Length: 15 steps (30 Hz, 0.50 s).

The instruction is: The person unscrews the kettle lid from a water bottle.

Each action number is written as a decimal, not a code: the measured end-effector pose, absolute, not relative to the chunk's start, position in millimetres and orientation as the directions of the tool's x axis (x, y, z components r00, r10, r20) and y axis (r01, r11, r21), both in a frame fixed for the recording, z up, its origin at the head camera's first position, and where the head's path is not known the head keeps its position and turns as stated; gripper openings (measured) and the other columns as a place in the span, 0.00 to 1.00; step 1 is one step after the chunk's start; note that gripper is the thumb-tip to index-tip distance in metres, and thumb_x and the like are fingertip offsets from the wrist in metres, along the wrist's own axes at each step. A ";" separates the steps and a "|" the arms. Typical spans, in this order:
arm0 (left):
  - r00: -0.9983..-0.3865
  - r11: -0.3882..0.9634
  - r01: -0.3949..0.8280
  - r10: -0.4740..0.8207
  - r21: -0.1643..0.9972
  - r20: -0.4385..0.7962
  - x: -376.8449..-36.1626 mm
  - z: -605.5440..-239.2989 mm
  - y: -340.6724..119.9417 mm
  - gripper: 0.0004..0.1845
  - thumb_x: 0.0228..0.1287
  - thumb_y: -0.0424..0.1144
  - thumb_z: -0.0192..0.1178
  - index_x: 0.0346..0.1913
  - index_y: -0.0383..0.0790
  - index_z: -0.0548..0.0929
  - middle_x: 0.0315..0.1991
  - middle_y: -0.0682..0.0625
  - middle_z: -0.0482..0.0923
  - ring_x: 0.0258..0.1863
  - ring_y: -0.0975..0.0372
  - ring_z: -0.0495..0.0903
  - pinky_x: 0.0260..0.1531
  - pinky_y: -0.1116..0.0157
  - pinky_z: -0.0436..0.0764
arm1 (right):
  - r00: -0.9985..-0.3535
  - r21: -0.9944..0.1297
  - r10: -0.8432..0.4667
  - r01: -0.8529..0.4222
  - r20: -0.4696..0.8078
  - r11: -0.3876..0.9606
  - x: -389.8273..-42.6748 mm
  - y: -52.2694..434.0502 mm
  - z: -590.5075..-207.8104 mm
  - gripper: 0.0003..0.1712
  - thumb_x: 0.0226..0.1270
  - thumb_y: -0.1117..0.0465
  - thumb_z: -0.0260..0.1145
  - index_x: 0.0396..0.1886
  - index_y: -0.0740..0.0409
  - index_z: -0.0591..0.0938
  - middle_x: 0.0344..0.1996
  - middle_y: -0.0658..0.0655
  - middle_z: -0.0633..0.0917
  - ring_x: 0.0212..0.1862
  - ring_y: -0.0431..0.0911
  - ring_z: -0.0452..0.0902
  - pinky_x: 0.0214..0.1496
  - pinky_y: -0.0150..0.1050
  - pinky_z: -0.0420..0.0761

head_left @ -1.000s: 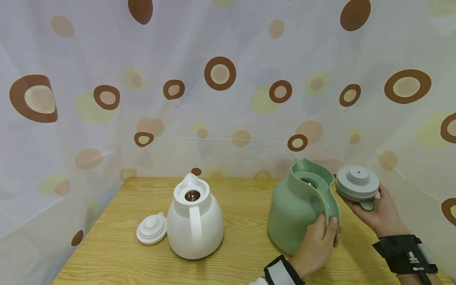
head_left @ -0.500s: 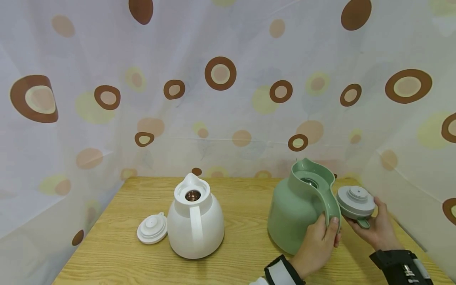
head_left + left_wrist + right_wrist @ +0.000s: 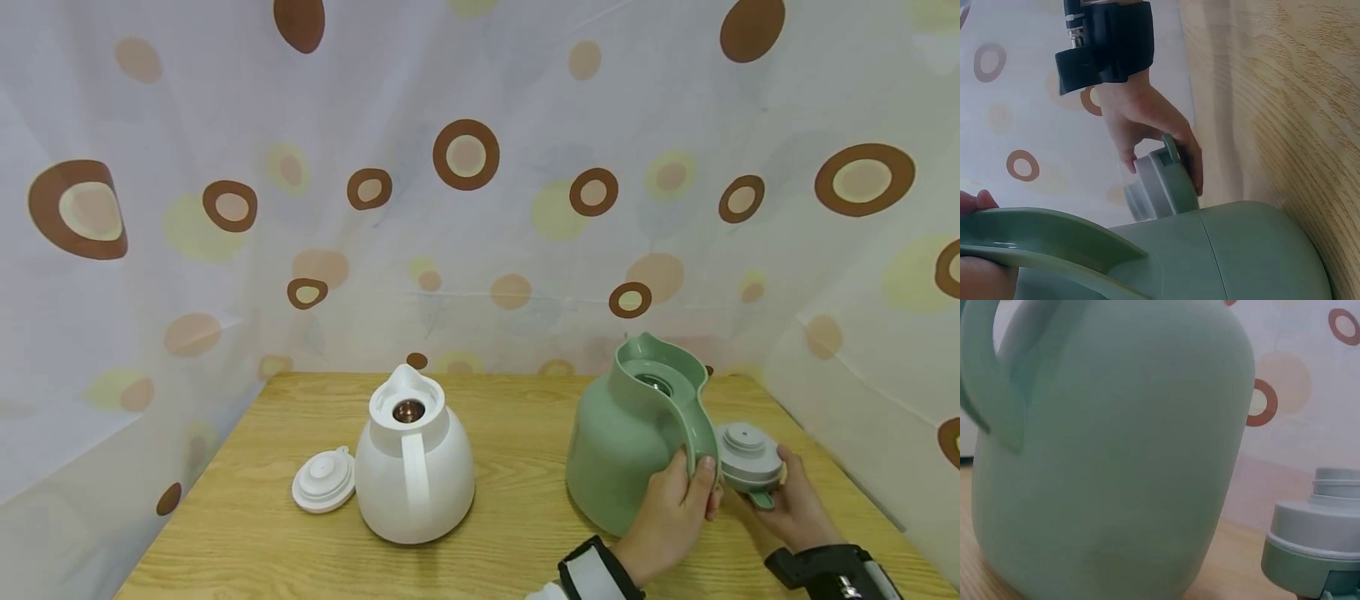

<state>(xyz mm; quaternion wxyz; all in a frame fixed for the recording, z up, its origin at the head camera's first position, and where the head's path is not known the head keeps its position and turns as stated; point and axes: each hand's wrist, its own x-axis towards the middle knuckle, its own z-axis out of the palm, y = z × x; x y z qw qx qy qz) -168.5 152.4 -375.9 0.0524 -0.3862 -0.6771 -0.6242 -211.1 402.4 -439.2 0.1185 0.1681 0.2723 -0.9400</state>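
Note:
A green thermos jug stands uncovered at the right of the table, its spout toward the back. My left hand grips its handle, thumb on the near side. To the right of the jug, my right hand holds the jug's lid upside down, white plug upward and green rim below. The left wrist view shows that lid between thumb and fingers, low by the table. Only the lid's edge and the jug's side show in the right wrist view; the fingers there are mostly hidden.
A white thermos jug stands open-topped left of centre, its handle toward me. Its white lid lies on the wooden table to its left. A spotted curtain closes off the back and both sides.
My right hand has lowered the upturned lid toward the table, to the right of the green jug. My left hand keeps its hold on the handle, and both jugs stay put.

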 end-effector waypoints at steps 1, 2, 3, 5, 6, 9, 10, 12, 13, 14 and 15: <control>-0.696 -0.077 0.589 0.459 0.805 0.553 -168.8 -376.0 152.3 0.15 0.76 0.43 0.33 0.34 0.41 0.66 0.20 0.56 0.66 0.19 0.78 0.63 0.20 0.80 0.70 | -0.918 -0.546 -0.103 0.314 -0.382 -0.776 -210.7 402.3 -439.7 0.38 0.67 0.38 0.44 0.63 0.33 0.30 0.37 0.54 0.70 0.39 0.40 0.71 0.52 0.31 0.68; -0.695 -0.076 0.588 0.460 0.805 0.552 -169.0 -376.0 152.3 0.15 0.76 0.43 0.33 0.34 0.41 0.66 0.20 0.57 0.66 0.19 0.78 0.63 0.20 0.80 0.70 | -0.920 -0.612 -0.072 0.313 -0.386 -0.726 -210.6 402.2 -440.2 0.34 0.68 0.38 0.42 0.63 0.33 0.34 0.40 0.52 0.68 0.38 0.39 0.71 0.50 0.30 0.69; -0.695 -0.075 0.588 0.462 0.805 0.550 -169.2 -376.0 152.3 0.15 0.76 0.43 0.33 0.34 0.41 0.66 0.20 0.57 0.66 0.19 0.78 0.63 0.20 0.80 0.70 | -0.919 -0.667 -0.042 0.315 -0.391 -0.675 -210.4 401.8 -440.6 0.30 0.68 0.38 0.41 0.62 0.32 0.39 0.43 0.51 0.66 0.38 0.37 0.70 0.49 0.29 0.69; -0.696 -0.070 0.585 0.466 0.808 0.545 -169.6 -376.3 152.2 0.15 0.76 0.43 0.33 0.34 0.41 0.66 0.20 0.57 0.66 0.18 0.78 0.63 0.20 0.80 0.70 | -0.919 -0.791 0.036 0.317 -0.392 -0.523 -208.7 400.3 -441.2 0.28 0.68 0.37 0.38 0.62 0.35 0.44 0.48 0.50 0.62 0.38 0.34 0.67 0.46 0.29 0.70; -0.697 -0.069 0.584 0.468 0.809 0.543 -169.7 -376.5 152.1 0.14 0.76 0.43 0.33 0.34 0.41 0.66 0.20 0.57 0.66 0.18 0.77 0.64 0.20 0.80 0.70 | -0.914 -0.830 0.085 0.318 -0.397 -0.458 -208.3 399.0 -441.6 0.27 0.67 0.37 0.39 0.61 0.36 0.47 0.48 0.49 0.61 0.38 0.33 0.65 0.44 0.29 0.70; -0.700 -0.067 0.576 0.473 0.815 0.534 -169.8 -376.8 151.8 0.14 0.76 0.43 0.33 0.35 0.41 0.66 0.21 0.57 0.66 0.18 0.76 0.64 0.20 0.79 0.70 | -0.893 -0.904 0.230 0.319 -0.387 -0.284 -208.0 392.9 -443.3 0.39 0.64 0.34 0.41 0.68 0.47 0.47 0.54 0.54 0.62 0.42 0.35 0.63 0.42 0.29 0.69; -0.701 -0.068 0.573 0.475 0.816 0.532 -169.8 -376.9 151.6 0.14 0.76 0.42 0.33 0.35 0.41 0.66 0.21 0.57 0.66 0.18 0.76 0.64 0.20 0.79 0.70 | -0.879 -0.918 0.287 0.323 -0.382 -0.230 -208.1 390.5 -444.2 0.46 0.62 0.32 0.42 0.70 0.54 0.45 0.57 0.59 0.61 0.45 0.38 0.63 0.43 0.30 0.69; -0.700 -0.071 0.570 0.480 0.818 0.529 -169.8 -376.9 151.1 0.14 0.76 0.42 0.33 0.35 0.41 0.66 0.21 0.57 0.66 0.19 0.76 0.65 0.21 0.79 0.70 | -0.843 -0.928 0.388 0.339 -0.373 -0.156 -209.1 386.0 -446.3 0.53 0.61 0.31 0.43 0.70 0.67 0.45 0.63 0.68 0.57 0.54 0.48 0.60 0.49 0.35 0.67; -0.699 -0.072 0.569 0.482 0.819 0.528 -169.8 -376.8 150.9 0.14 0.76 0.42 0.33 0.35 0.41 0.66 0.21 0.57 0.66 0.19 0.76 0.65 0.21 0.79 0.70 | -0.827 -0.927 0.422 0.353 -0.371 -0.125 -209.7 384.0 -447.3 0.56 0.60 0.30 0.43 0.69 0.72 0.42 0.66 0.71 0.49 0.58 0.52 0.56 0.53 0.38 0.65; -0.698 -0.073 0.568 0.486 0.820 0.527 -169.8 -376.8 150.8 0.14 0.76 0.43 0.33 0.35 0.41 0.66 0.21 0.57 0.66 0.19 0.75 0.65 0.21 0.79 0.70 | -0.811 -0.923 0.448 0.369 -0.377 -0.109 -210.1 382.7 -448.1 0.56 0.61 0.31 0.41 0.68 0.73 0.42 0.67 0.72 0.46 0.61 0.55 0.52 0.57 0.42 0.62; -0.696 -0.072 0.569 0.488 0.819 0.526 -169.8 -376.7 150.6 0.14 0.76 0.42 0.33 0.35 0.41 0.65 0.21 0.57 0.66 0.19 0.74 0.66 0.21 0.79 0.70 | -0.794 -0.919 0.476 0.385 -0.378 -0.087 -210.5 381.5 -449.0 0.57 0.61 0.31 0.41 0.68 0.75 0.40 0.67 0.74 0.41 0.63 0.58 0.47 0.60 0.45 0.59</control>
